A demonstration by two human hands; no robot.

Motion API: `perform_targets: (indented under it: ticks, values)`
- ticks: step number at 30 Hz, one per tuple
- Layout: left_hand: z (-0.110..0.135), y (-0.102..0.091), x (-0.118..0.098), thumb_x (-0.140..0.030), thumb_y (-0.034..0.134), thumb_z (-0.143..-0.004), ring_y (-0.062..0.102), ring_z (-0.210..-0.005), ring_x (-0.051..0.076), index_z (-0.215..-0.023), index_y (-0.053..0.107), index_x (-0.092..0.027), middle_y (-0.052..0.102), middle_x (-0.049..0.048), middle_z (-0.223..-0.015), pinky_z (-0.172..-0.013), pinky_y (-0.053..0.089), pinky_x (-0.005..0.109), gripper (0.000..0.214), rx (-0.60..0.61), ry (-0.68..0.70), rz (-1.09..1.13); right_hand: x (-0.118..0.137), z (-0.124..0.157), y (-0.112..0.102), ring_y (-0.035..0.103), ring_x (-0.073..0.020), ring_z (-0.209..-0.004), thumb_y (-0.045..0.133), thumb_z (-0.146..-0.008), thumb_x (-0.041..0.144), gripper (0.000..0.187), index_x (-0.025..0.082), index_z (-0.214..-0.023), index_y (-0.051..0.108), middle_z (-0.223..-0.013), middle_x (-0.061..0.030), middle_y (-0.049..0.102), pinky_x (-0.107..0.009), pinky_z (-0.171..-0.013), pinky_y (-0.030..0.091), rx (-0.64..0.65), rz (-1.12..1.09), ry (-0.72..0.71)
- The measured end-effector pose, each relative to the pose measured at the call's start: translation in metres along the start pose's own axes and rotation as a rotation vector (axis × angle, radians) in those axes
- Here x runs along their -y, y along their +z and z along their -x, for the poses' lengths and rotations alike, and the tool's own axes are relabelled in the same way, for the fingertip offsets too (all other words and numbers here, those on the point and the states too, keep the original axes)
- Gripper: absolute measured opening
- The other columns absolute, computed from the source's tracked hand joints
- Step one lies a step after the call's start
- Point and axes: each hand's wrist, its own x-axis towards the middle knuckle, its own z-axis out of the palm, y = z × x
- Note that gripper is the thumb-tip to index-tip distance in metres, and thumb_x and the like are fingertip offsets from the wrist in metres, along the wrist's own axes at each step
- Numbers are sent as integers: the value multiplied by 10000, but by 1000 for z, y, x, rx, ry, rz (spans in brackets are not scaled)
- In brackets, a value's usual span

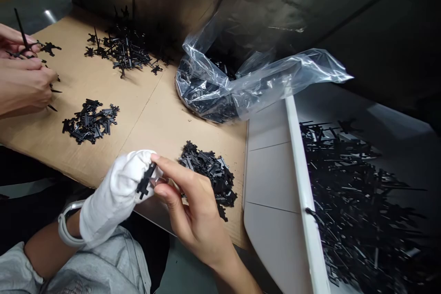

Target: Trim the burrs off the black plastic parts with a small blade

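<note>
My left hand (115, 193) wears a white cloth glove and is closed round a small black plastic part (146, 182). My bare right hand (188, 204) pinches the same part from the right with thumb and forefinger. Both hands hover over the near edge of a brown cardboard sheet (155, 115). Just beyond my right fingers lies a pile of small black plastic pieces (210, 172).
Two more piles of black parts (90, 121) (120, 48) lie on the cardboard. A clear plastic bag (237, 82) holds more. A white bin (303, 179) at right is full of black sprues. Another person's hands (24, 78) work at the left edge.
</note>
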Motion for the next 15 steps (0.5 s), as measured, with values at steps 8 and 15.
perform_targets:
  ticks: [8,15]
  values:
    - [4,10,-1,-146,438,-929,540,-546,135,-709,501,-236,544,-24,-615,-526,447,260,246,-276,20,-98,2,-4,6,445,-93,-528,682,-923,569,383,222,-1083,655,-637,79,461,-208,-460,399,-139,-450,255]
    - [8,6,9,-424,339,-1057,502,-599,134,-751,528,-217,542,-9,-673,-596,434,278,415,-23,-121,51,0,-8,1,611,-121,-641,702,-926,168,82,208,-855,714,-760,1,682,-239,-541,492,-211,-344,236]
